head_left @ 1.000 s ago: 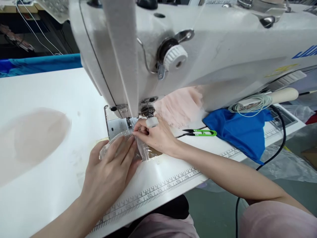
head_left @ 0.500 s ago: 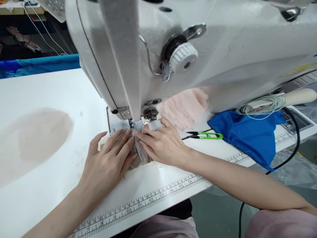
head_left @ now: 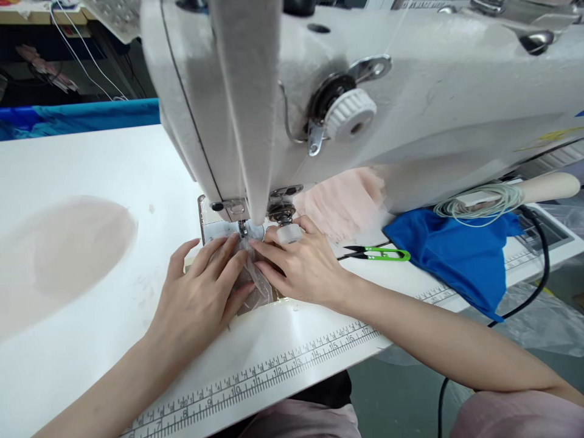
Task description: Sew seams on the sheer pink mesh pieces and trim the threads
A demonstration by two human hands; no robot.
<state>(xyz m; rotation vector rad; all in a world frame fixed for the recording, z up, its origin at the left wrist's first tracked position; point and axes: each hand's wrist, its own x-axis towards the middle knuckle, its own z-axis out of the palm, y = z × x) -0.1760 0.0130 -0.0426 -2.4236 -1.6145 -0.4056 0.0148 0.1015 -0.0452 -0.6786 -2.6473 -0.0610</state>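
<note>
A thin strip of sheer whitish fabric (head_left: 260,286) lies under the presser foot (head_left: 243,229) of a sewing machine (head_left: 219,121). My left hand (head_left: 205,283) rests on the fabric's left side, fingers stretched out, with the fingertips just in front of the foot. From the right, my right hand (head_left: 303,258) has its fingers closed at the fabric's edge, close to the needle area. A white knob covers part of its fingers, and the fabric between them is partly hidden.
Green-handled thread snips (head_left: 383,253) lie right of my right hand, near blue cloth (head_left: 456,249) and coiled pale cord (head_left: 483,201). Pale pink fabric (head_left: 344,201) sits under the machine arm. A printed ruler (head_left: 255,383) runs along the table's front edge.
The view has shifted slightly, so the machine appears a little further right and lower. Both hands stay on the fabric at the presser foot, with little visible movement.
</note>
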